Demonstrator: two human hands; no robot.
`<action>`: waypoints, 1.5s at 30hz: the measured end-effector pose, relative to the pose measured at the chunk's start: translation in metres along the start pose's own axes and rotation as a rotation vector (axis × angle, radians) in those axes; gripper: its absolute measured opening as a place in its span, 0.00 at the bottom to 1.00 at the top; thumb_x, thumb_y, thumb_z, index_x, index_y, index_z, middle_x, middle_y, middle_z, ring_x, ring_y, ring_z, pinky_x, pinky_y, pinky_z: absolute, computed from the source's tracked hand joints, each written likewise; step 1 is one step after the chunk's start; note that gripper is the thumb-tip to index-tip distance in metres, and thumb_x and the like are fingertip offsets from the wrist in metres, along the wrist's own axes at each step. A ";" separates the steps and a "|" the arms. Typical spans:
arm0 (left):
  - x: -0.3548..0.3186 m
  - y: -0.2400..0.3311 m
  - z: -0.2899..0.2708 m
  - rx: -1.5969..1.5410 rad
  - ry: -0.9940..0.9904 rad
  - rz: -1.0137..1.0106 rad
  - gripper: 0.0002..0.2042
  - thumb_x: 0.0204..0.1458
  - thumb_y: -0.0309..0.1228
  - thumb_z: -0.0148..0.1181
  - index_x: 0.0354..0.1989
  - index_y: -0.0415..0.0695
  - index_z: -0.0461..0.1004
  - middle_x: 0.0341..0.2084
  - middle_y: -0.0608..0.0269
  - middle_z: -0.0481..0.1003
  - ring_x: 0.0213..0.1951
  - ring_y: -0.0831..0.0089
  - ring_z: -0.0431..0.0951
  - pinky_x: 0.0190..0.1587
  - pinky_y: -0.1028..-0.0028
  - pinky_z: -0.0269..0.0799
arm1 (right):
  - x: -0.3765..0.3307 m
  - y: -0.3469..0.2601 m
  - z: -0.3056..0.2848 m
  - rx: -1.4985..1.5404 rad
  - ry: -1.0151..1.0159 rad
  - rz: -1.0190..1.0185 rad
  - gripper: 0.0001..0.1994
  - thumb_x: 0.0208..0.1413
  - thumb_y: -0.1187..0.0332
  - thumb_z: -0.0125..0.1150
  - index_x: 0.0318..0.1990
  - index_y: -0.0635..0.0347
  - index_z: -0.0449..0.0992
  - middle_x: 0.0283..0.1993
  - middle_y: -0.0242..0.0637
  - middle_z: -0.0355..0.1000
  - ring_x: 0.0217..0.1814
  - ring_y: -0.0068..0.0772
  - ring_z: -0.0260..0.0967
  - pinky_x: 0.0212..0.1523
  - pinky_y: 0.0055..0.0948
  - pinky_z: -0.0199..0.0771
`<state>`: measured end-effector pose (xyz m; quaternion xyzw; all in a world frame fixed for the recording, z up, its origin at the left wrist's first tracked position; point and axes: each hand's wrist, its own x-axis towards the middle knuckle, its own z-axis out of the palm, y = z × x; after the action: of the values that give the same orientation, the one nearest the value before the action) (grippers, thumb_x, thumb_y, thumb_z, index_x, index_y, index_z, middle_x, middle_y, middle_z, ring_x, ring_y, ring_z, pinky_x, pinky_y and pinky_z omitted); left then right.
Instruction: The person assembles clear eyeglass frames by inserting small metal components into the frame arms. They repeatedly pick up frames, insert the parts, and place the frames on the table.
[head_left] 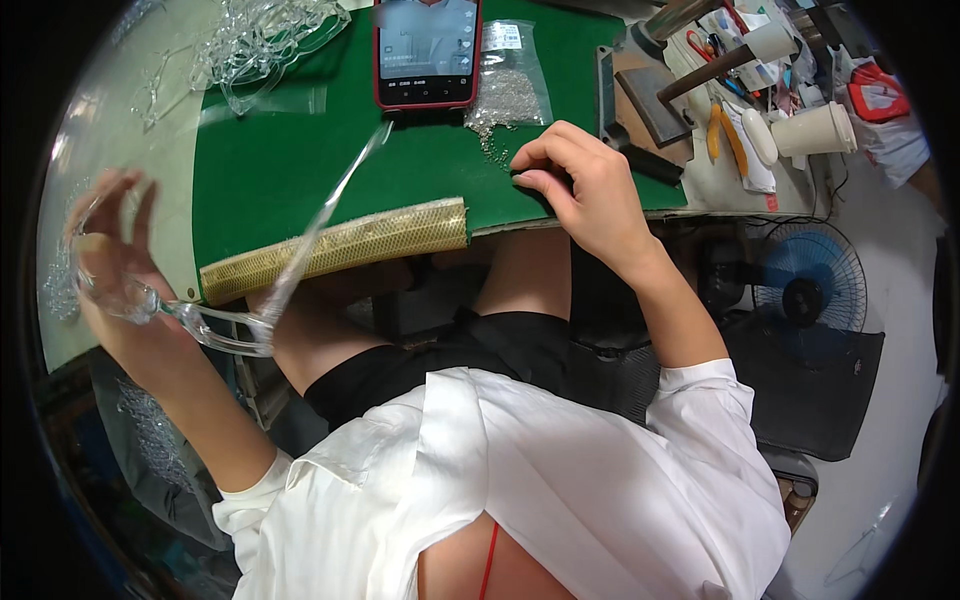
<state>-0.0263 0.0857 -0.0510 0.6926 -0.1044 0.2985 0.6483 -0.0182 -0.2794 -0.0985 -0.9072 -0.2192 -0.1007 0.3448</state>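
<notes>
My left hand (115, 265) holds a clear plastic spectacle frame (215, 330) out to the left of the table; one transparent arm of the frame (330, 205) sticks up over the green mat (270, 170). My right hand (580, 190) rests near the mat's front right edge, fingertips pinched down on the mat close to a scatter of tiny metal parts (492, 150). Whether a part is between the fingers I cannot tell.
A phone in a red case (427, 50) lies at the mat's back, beside a clear bag of small metal parts (508, 85). More clear frames (265, 35) are piled back left. A gold mesh strip (340, 248) edges the mat. Tools, paper cups (815, 130) and a blue fan (805, 280) stand right.
</notes>
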 end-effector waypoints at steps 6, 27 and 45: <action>-0.023 0.003 0.014 -0.468 -0.351 -0.325 0.26 0.59 0.45 0.50 0.52 0.30 0.62 0.28 0.49 0.73 0.30 0.65 0.73 0.37 0.71 0.71 | 0.001 -0.006 0.009 -0.060 0.046 0.003 0.03 0.45 0.76 0.62 0.29 0.63 0.75 0.29 0.37 0.69 0.31 0.40 0.69 0.32 0.34 0.69; -0.033 0.021 0.069 -0.219 -0.400 -0.313 0.46 0.53 0.64 0.38 0.66 0.32 0.41 0.25 0.52 0.73 0.16 0.81 0.65 0.20 0.87 0.61 | 0.002 -0.021 0.031 -0.320 0.188 0.065 0.05 0.46 0.74 0.63 0.27 0.63 0.73 0.27 0.39 0.69 0.29 0.41 0.68 0.30 0.35 0.67; -0.054 0.032 0.129 -0.496 -0.855 -0.385 0.33 0.53 0.32 0.51 0.64 0.34 0.44 0.32 0.53 0.72 0.31 0.75 0.73 0.37 0.77 0.70 | 0.017 -0.023 -0.040 0.325 0.144 -0.136 0.06 0.55 0.72 0.55 0.29 0.65 0.68 0.27 0.35 0.64 0.29 0.32 0.63 0.32 0.23 0.63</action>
<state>-0.0508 -0.0560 -0.0517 0.5851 -0.2976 -0.1687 0.7352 -0.0157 -0.2854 -0.0494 -0.8131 -0.2681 -0.1516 0.4940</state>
